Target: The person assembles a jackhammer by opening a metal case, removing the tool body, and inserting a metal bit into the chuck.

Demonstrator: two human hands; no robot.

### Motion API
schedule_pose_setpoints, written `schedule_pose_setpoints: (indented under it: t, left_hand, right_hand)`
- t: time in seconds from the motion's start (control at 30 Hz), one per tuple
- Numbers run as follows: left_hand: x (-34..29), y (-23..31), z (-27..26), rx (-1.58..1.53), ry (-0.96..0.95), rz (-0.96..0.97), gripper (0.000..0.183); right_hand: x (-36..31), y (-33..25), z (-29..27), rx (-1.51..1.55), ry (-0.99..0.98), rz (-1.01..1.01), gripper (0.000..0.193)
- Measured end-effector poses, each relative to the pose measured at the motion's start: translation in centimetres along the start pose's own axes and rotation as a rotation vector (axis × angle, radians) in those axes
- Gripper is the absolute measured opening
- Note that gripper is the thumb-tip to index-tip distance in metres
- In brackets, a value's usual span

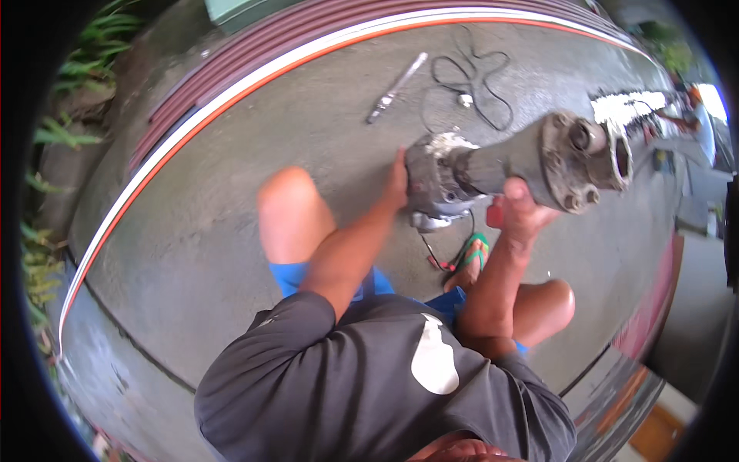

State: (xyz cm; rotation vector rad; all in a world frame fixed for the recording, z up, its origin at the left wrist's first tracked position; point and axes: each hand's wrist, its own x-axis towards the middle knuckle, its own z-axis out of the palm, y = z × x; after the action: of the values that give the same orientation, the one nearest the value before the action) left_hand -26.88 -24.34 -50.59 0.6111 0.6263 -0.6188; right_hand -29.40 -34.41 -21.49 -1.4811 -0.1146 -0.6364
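Both my hands bear a heavy, dirty grey metal machine housing (500, 165), shaped like a gearbox, off the ground in front of me. Its left end is a blocky casing, and a cone widens from there to a bolted flange with an open round port at the right. My left hand (398, 183) is pressed to the side of the block, its fingers mostly hidden behind it. Under the cone, my right hand (527, 209) is closed, thumb up against the metal. A red piece (495, 212) shows beside that hand; whether it touches the housing I cannot tell.
On the wet concrete beyond lie a long metal rod (396, 88) and a looped black cable (496, 100) with a white plug (464, 100). A thin cord with red ends (440, 264) lies by my green sandal (479, 245). Another person (700, 127) is at the far right.
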Motion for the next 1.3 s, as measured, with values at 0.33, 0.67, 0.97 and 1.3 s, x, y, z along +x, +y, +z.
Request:
schedule_pose_setpoints:
  t: [0.33, 0.67, 0.97, 1.3]
  left_hand:
    - [-0.1, 1.3, -0.2, -0.026, -0.19, -0.035, 0.081]
    - [-18.4, 15.1, 14.1, 0.57, -0.447, 1.182, 0.067]
    - [-24.6, 17.1, 20.7, 0.661, -0.652, 1.171, 0.051]
    - [-24.6, 15.9, 22.7, 0.57, -0.579, 1.309, 0.105]
  right_hand:
    - [-2.2, 0.8, -0.8, -0.224, -0.001, 0.041, 0.089]
    - [-4.4, 0.7, 0.0, -0.417, -0.097, 0.295, 0.106]
    - [-1.7, 1.6, 4.3, -0.523, 0.013, 0.074, 0.099]
    - [2.4, -1.8, 4.1, 0.091, -0.075, 0.034, 0.102]
